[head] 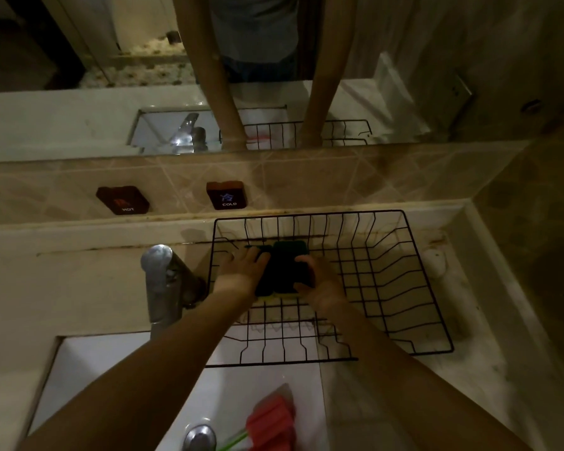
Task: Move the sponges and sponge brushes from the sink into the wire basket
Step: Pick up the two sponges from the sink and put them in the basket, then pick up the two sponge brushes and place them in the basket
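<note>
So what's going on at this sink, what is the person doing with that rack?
A person is tidying cleaning things into a black wire basket beside the tap. Both hands, left hand and right hand, are on dark green sponges with yellow undersides, placing them at the basket's left end. A red sponge brush with a green handle still lies in the white sink, waiting to be moved.

Wire basket (404, 281) right half bare, open from above; faucet (163, 281) crowds its left rim
</note>
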